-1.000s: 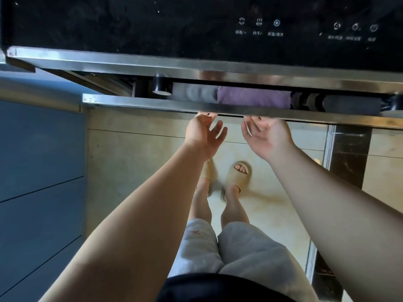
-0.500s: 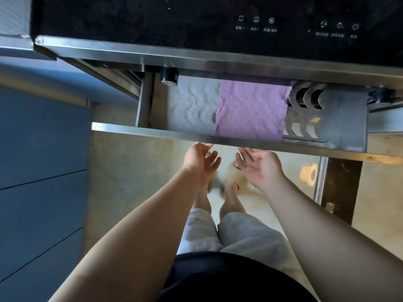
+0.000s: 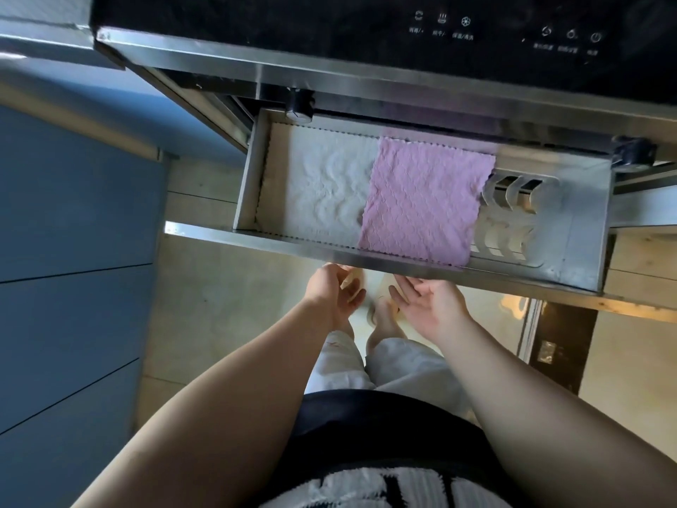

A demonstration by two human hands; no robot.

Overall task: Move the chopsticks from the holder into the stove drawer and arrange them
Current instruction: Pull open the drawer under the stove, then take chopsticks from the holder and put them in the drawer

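Note:
The steel stove drawer stands pulled far out below the black stove front. A white cloth lines its left half and a pink cloth its middle. At its right end sits a slotted metal rack. My left hand and my right hand are palm-up just under the drawer's front lip, fingertips touching its underside, fingers apart and holding nothing. No chopsticks or holder appear in view.
Blue cabinet fronts fill the left side. Beige floor tiles lie below, with my legs and slippered feet under the drawer. A dark strip runs down at the right.
The drawer has slid out towards me from nearly closed to wide open, uncovering the cloths and the rack. Both hands stayed under its front lip and moved back with it.

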